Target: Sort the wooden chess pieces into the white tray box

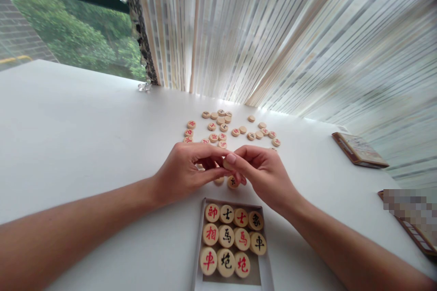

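My left hand (186, 170) and my right hand (261, 170) meet above the white table (78, 132), fingers curled and pinched together. Between their fingertips is a round wooden chess piece (226, 163). Just below the fingers lie two more pieces (233, 183), partly hidden by my hands. In front of me stands a shallow white box (264, 270) with several pieces laid face up in rows, marked in red and black characters. Beyond my hands several loose pieces (225, 127) are scattered on the table.
A flat brown box lid (358, 149) lies at the right of the table. Another brown-edged box (416, 232) sits at the right edge, partly blurred. A striped curtain (273, 32) hangs behind the table, with a window (68, 22) at the left.
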`<state>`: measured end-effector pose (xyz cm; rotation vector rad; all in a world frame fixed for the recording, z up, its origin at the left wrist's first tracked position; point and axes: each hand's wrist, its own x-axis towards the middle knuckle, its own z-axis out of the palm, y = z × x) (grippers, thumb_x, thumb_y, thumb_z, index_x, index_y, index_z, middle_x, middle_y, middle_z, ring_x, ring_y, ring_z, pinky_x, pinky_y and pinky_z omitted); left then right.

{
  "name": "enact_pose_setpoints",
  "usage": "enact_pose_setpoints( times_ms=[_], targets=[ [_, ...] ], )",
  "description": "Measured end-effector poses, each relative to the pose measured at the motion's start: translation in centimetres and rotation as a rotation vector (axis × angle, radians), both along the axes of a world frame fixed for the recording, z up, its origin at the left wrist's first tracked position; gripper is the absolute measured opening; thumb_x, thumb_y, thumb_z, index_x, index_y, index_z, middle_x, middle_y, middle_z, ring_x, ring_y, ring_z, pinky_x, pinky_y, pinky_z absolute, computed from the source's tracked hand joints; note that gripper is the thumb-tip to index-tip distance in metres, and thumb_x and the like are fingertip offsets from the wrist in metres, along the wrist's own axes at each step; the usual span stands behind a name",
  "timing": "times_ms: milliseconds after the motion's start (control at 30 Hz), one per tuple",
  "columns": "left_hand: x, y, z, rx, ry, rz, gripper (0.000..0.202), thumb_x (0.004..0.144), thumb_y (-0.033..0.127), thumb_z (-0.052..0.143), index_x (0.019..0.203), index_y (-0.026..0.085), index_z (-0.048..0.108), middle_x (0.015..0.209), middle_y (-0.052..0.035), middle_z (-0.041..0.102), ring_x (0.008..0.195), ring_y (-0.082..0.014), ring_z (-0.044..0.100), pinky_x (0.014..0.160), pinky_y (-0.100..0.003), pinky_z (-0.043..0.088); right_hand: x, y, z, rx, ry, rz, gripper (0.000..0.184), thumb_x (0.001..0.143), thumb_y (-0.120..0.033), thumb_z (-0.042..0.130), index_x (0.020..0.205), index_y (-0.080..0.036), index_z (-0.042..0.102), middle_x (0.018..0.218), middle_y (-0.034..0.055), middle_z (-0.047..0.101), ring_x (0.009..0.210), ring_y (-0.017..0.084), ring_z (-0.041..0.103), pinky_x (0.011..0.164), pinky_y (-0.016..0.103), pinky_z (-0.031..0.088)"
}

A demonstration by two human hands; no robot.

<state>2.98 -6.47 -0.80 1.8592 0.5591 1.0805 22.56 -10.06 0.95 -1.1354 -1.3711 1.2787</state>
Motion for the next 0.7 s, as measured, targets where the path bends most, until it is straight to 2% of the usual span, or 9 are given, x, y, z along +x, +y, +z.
enact_pose_setpoints(
  times_ms=[133,267,433,600,700],
  targets=[
    [0.09,0.17,-0.14,-0.092,-0.063,0.004,0.025,0.087,0.019,0.085,0.111,0.012,0.082,0.09,-0.0083,0.084,0.07,-0.0164,0.079,0.066,-0.022,0.066,0.24,0.3,-0.31,-0.015,0.11,0.047,0.035,0.09,-0.048,0.083,0.076,-0.016,0.075,0.059,0.0003,0.067,0.051,0.01,0.057,0.051,0.021,0.043],
    [0.12,0.26,-0.17,-0.089,-0.086,0.039,0.027,0.086,0.026,0.087,0.109,0.011,0.083,0.091,-0.01,0.085,0.073,-0.0177,0.081,0.065,-0.02,0.066,0.48,0.39,-0.58,-0.049,0.188,0.114,0.026,0.094,-0.039,0.079,0.081,-0.016,0.076,0.062,0.0009,0.069,0.054,0.01,0.057,0.054,0.021,0.044],
    [-0.01,0.17,-0.06,0.018,-0.058,0.081,0.024,0.088,0.029,0.086,0.106,0.013,0.084,0.091,-0.0088,0.085,0.071,-0.0171,0.08,0.066,-0.02,0.066,0.38,0.17,-0.44,-0.106,0.199,0.134,0.024,0.086,-0.037,0.087,0.083,-0.016,0.075,0.063,-0.0001,0.069,0.055,0.01,0.056,0.056,0.022,0.045],
    [-0.27,0.01,-0.13,0.221,0.039,0.123,0.016,0.09,0.018,0.082,0.106,0.015,0.083,0.086,-0.0037,0.084,0.067,-0.0121,0.075,0.067,-0.017,0.06,0.22,0.13,-0.05,-0.153,0.149,0.122,0.033,0.074,-0.038,0.096,0.077,-0.016,0.072,0.062,-0.0011,0.068,0.053,0.009,0.055,0.053,0.021,0.044],
    [-0.39,-0.09,-0.18,0.319,0.111,0.136,0.014,0.093,0.019,0.079,0.106,0.017,0.082,0.079,-0.0009,0.082,0.065,-0.0113,0.073,0.067,-0.018,0.058,0.07,0.07,0.16,-0.164,0.109,0.113,0.038,0.068,-0.04,0.099,0.071,-0.016,0.07,0.06,-0.0013,0.067,0.052,0.009,0.054,0.05,0.021,0.043]
  ],
)
